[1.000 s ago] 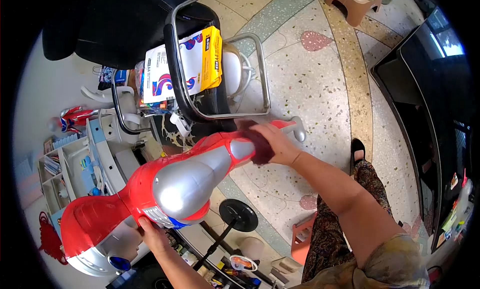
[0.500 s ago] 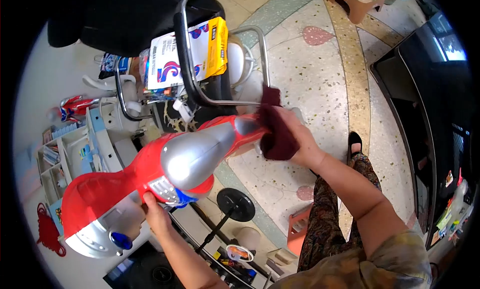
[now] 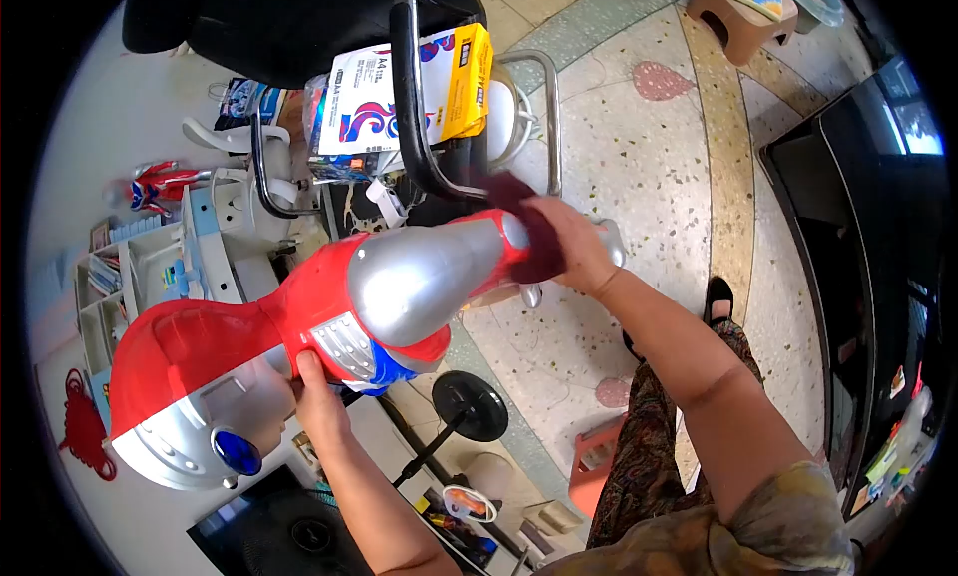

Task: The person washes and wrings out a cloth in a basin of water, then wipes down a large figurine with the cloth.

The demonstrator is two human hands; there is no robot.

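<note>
A large red and silver figure [image 3: 419,277] with a helmet-like head and blue eye lies tilted across the view, head at the lower left. My left hand [image 3: 321,406] grips it at the neck, thumb on top and the other fingers hidden underneath. A dark red cloth [image 3: 534,232] is wrapped over the figure's arm near its far end. My right hand [image 3: 579,245] holds that cloth against the arm, its fingers partly hidden by the cloth.
Beyond the figure, a black chair [image 3: 404,87] with metal armrests carries a white and yellow paper pack [image 3: 374,102]. A black round stand base [image 3: 469,406], orange stool [image 3: 594,461], brown stool [image 3: 738,27] and dark cabinet [image 3: 828,227] stand around.
The cloth and my right hand have shifted slightly up along the figure's arm. The head end of the figure has moved a little left and up, and the whole view has shifted.
</note>
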